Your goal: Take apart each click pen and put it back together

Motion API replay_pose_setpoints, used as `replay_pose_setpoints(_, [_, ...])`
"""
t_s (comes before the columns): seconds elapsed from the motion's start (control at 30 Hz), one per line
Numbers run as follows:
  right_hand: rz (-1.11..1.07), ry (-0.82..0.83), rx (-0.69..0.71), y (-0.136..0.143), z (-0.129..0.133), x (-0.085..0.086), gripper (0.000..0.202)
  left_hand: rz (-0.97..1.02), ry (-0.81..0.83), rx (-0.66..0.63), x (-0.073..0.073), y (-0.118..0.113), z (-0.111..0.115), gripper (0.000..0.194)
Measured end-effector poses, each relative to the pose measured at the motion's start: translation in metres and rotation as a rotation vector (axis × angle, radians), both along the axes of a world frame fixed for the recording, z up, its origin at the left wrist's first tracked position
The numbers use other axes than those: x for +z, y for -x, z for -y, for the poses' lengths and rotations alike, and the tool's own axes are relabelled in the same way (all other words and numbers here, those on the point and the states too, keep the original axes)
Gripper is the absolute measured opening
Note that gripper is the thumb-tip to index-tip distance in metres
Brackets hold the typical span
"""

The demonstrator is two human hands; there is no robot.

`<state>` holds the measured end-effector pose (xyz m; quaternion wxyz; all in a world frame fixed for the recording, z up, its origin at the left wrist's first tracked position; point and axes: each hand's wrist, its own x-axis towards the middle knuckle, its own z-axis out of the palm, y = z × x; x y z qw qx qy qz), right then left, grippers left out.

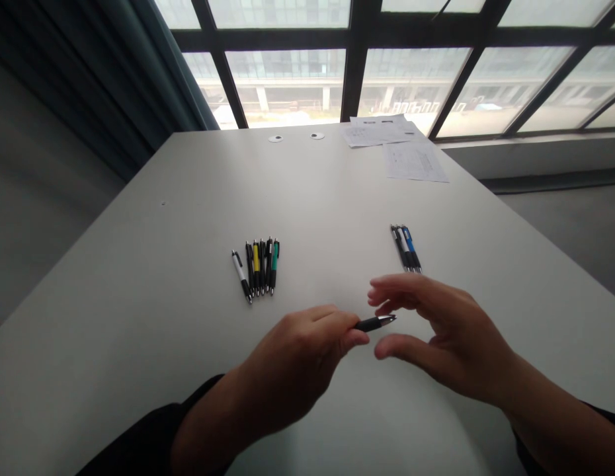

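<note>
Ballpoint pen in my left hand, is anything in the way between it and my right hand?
Nothing visible stands between them: the ballpoint pen, held in your left hand, points toward your open right hand.

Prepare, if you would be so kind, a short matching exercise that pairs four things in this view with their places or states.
1. Left hand
2. Right hand
3. Yellow pen
4. Papers

A. Toward the far end of the table
B. Open, thumb apart from the fingers
C. In the left-hand group of pens
D. Closed around a black-gripped pen

Pairs: 1-D, 2-B, 3-C, 4-A
</note>
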<state>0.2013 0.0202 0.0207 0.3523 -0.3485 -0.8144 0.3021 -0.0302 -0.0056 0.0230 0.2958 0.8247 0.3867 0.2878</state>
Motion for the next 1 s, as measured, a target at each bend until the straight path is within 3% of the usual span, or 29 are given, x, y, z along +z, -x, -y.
replay_pose_setpoints(0.1, [0.001, 0.021, -0.002, 0.0004, -0.0005, 0.0007, 0.005, -0.003, 0.003, -0.003, -0.0018, 0.0002, -0.0014, 0.028])
replay_pose_setpoints(0.17, [-0.065, 0.028, 0.051, 0.0005, -0.0005, 0.0002, 0.008, -0.011, 0.006, -0.008, -0.0029, 0.0004, -0.0018, 0.028])
replay_pose_setpoints(0.27, [-0.116, 0.079, 0.046, 0.0, -0.0007, -0.0012, 0.029, -0.014, 0.03, -0.012, -0.0033, 0.0003, -0.0015, 0.027])
replay_pose_setpoints(0.4, [-0.074, 0.073, 0.049, -0.0011, -0.0012, 0.0, 0.01, -0.058, 0.085, -0.037, -0.0032, -0.0002, -0.0015, 0.023])
replay_pose_setpoints(0.5, [-0.099, 0.064, 0.114, -0.0013, -0.0007, 0.0012, 0.019, -0.074, 0.112, -0.028, -0.0044, 0.0006, -0.0022, 0.022])
replay_pose_setpoints(0.6, [-0.065, 0.08, 0.063, -0.0005, -0.0007, 0.0003, 0.032, -0.072, 0.132, -0.032, -0.005, 0.0013, -0.002, 0.024])
replay_pose_setpoints(0.7, [0.001, 0.068, 0.003, 0.0007, -0.0025, -0.001, 0.011, -0.103, 0.157, -0.013, -0.0031, -0.0004, -0.0008, 0.024])
replay_pose_setpoints(0.77, [-0.013, 0.055, 0.041, 0.0009, -0.0039, -0.001, 0.007, -0.097, 0.176, 0.017, -0.0009, -0.0026, 0.0002, 0.018])
replay_pose_setpoints(1.0, [-0.067, 0.016, 0.194, 0.001, -0.0023, 0.0002, 0.019, -0.083, 0.27, 0.007, 0.0037, -0.0037, 0.0003, 0.02])
